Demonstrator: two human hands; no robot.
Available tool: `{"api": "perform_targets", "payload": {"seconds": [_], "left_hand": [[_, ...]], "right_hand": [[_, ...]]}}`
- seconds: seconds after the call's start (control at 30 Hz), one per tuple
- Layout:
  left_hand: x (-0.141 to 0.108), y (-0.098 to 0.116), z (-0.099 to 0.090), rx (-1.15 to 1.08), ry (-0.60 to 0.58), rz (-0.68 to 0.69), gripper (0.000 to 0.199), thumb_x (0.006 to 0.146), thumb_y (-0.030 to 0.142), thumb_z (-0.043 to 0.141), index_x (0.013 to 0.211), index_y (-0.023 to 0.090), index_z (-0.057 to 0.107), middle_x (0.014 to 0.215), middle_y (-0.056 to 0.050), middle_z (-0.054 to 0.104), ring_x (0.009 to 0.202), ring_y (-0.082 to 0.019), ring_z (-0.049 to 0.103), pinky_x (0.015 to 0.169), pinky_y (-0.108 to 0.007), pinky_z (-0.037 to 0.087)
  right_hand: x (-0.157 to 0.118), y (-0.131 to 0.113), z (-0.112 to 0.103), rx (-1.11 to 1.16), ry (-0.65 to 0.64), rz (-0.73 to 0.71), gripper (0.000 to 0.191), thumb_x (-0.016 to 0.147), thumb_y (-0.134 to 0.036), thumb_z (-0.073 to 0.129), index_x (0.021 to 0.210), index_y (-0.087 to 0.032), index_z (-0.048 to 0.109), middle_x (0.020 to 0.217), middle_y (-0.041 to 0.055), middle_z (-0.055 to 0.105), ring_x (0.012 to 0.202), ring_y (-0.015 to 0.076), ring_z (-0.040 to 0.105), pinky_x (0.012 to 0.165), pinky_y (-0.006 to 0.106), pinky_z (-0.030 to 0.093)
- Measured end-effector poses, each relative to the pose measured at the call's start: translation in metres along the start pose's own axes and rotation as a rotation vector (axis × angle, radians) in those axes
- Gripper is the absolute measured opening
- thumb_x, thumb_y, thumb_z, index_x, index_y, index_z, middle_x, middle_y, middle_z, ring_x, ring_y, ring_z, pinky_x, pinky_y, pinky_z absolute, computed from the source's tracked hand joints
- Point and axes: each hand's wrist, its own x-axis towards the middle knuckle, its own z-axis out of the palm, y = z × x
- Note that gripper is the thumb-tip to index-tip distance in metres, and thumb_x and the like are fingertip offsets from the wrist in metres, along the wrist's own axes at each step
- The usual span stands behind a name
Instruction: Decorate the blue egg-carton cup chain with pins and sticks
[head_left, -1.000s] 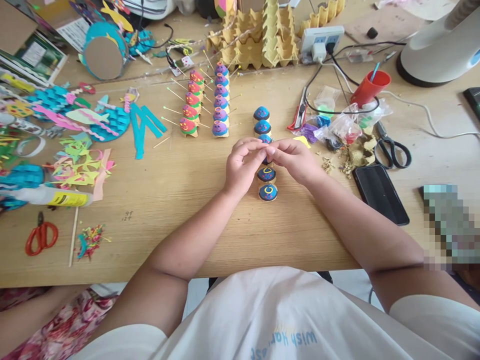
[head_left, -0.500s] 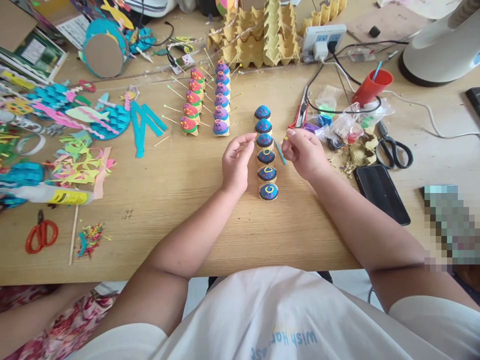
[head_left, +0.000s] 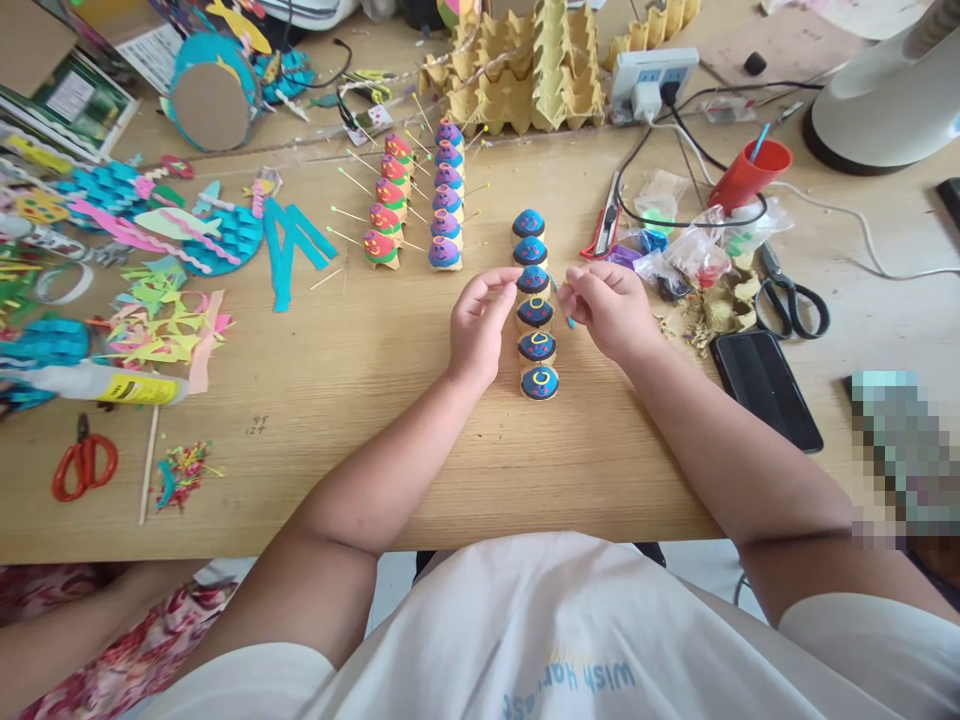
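Note:
A column of several blue clay domes on egg-carton cups (head_left: 538, 346) stands on the table between my hands. The three nearest domes carry yellow rings and small red marks; the farther ones have none of these rings. My left hand (head_left: 480, 325) is at the column's left side, its fingertips pressed together beside the third dome (head_left: 533, 279). On the right, my right hand (head_left: 609, 308) is pinched near the same dome; anything between its fingertips is too small to make out. A thin blue stick (head_left: 571, 322) lies partly hidden by my right hand.
Two finished-looking rows of clay caterpillars (head_left: 446, 205) with pins stand back left. A red knife (head_left: 604, 228), black scissors (head_left: 789, 300), phone (head_left: 765, 390) and red cup (head_left: 751, 174) are at right. Red scissors (head_left: 85, 462) and paper scraps lie left. Another person's arm shows at lower left.
My right hand has moved slightly left, closer to the column. The yellow bit at its fingertips no longer shows. The whole view has shifted slightly.

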Motion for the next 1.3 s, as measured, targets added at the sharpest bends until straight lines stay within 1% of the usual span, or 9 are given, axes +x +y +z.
{"api": "perform_targets", "payload": {"seconds": [0.13, 0.3, 0.43, 0.63, 0.8, 0.9, 1.0, 1.13, 1.3], "left_hand": [[-0.002, 0.004, 0.000, 0.061, -0.055, 0.078, 0.038, 0.093, 0.064, 0.073, 0.106, 0.029, 0.080, 0.113, -0.002, 0.080, 0.113, -0.020, 0.073, 0.105, -0.036, 0.056], [-0.006, 0.012, 0.000, 0.175, -0.181, 0.166, 0.035, 0.099, 0.061, 0.066, 0.107, 0.030, 0.081, 0.114, -0.004, 0.079, 0.117, -0.020, 0.070, 0.102, -0.036, 0.056], [-0.008, 0.017, 0.001, 0.229, -0.228, 0.202, 0.035, 0.098, 0.061, 0.069, 0.109, 0.031, 0.081, 0.115, -0.005, 0.077, 0.119, -0.021, 0.070, 0.108, -0.040, 0.054], [-0.007, 0.012, 0.003, 0.252, -0.235, 0.231, 0.035, 0.092, 0.063, 0.076, 0.104, 0.031, 0.082, 0.111, -0.004, 0.077, 0.117, -0.021, 0.071, 0.111, -0.044, 0.053], [-0.006, 0.009, 0.002, 0.229, -0.176, 0.234, 0.027, 0.094, 0.057, 0.076, 0.098, 0.031, 0.083, 0.106, -0.004, 0.076, 0.111, -0.020, 0.072, 0.106, -0.042, 0.056], [-0.006, 0.007, 0.001, 0.213, -0.142, 0.217, 0.027, 0.095, 0.056, 0.075, 0.097, 0.029, 0.082, 0.105, -0.004, 0.076, 0.109, -0.020, 0.072, 0.105, -0.041, 0.056], [-0.005, 0.006, 0.001, 0.189, -0.113, 0.188, 0.030, 0.095, 0.057, 0.074, 0.094, 0.028, 0.080, 0.102, -0.004, 0.076, 0.107, -0.020, 0.072, 0.104, -0.040, 0.056], [-0.004, 0.005, 0.002, 0.164, -0.107, 0.166, 0.035, 0.095, 0.061, 0.073, 0.089, 0.027, 0.079, 0.099, -0.003, 0.075, 0.105, -0.019, 0.071, 0.103, -0.040, 0.055], [-0.004, 0.004, 0.002, 0.164, -0.111, 0.139, 0.039, 0.093, 0.065, 0.073, 0.086, 0.027, 0.079, 0.102, -0.004, 0.075, 0.107, -0.019, 0.071, 0.104, -0.038, 0.056]], "right_hand": [[-0.008, -0.007, 0.004, -0.171, -0.033, -0.028, 0.071, 0.083, -0.084, 0.072, 0.052, -0.020, 0.066, 0.040, -0.0024, 0.052, 0.038, 0.0067, 0.041, 0.042, 0.026, 0.026], [-0.013, -0.013, 0.005, -0.297, -0.089, -0.100, 0.078, 0.088, -0.089, 0.060, 0.051, -0.020, 0.066, 0.042, -0.0016, 0.053, 0.040, 0.0068, 0.046, 0.046, 0.025, 0.033], [-0.013, -0.013, 0.005, -0.335, -0.139, -0.147, 0.081, 0.090, -0.090, 0.055, 0.053, -0.019, 0.067, 0.044, -0.0007, 0.055, 0.042, 0.0070, 0.048, 0.047, 0.025, 0.035], [-0.013, -0.009, 0.007, -0.340, -0.165, -0.193, 0.081, 0.093, -0.089, 0.053, 0.051, -0.019, 0.059, 0.049, 0.0010, 0.057, 0.048, 0.0071, 0.049, 0.048, 0.024, 0.036], [-0.014, -0.006, 0.006, -0.370, -0.201, -0.194, 0.083, 0.096, -0.089, 0.043, 0.060, -0.019, 0.069, 0.054, 0.0012, 0.060, 0.051, 0.0090, 0.053, 0.054, 0.026, 0.041], [-0.013, -0.005, 0.003, -0.439, -0.130, -0.237, 0.085, 0.100, -0.087, 0.034, 0.067, -0.018, 0.071, 0.057, 0.0011, 0.059, 0.054, 0.0102, 0.052, 0.059, 0.028, 0.043], [-0.011, -0.004, 0.000, -0.504, -0.067, -0.374, 0.071, 0.099, -0.084, 0.049, 0.092, -0.019, 0.079, 0.070, 0.0014, 0.065, 0.064, 0.0125, 0.055, 0.064, 0.029, 0.045], [-0.007, -0.001, -0.001, -0.522, -0.130, -0.512, 0.058, 0.089, -0.072, 0.076, 0.119, -0.023, 0.079, 0.086, 0.0026, 0.072, 0.071, 0.0137, 0.058, 0.068, 0.030, 0.049], [-0.006, 0.003, -0.002, -0.416, -0.177, -0.471, 0.042, 0.093, -0.063, 0.077, 0.104, -0.022, 0.082, 0.087, 0.0025, 0.075, 0.070, 0.0117, 0.059, 0.065, 0.028, 0.047]]}}
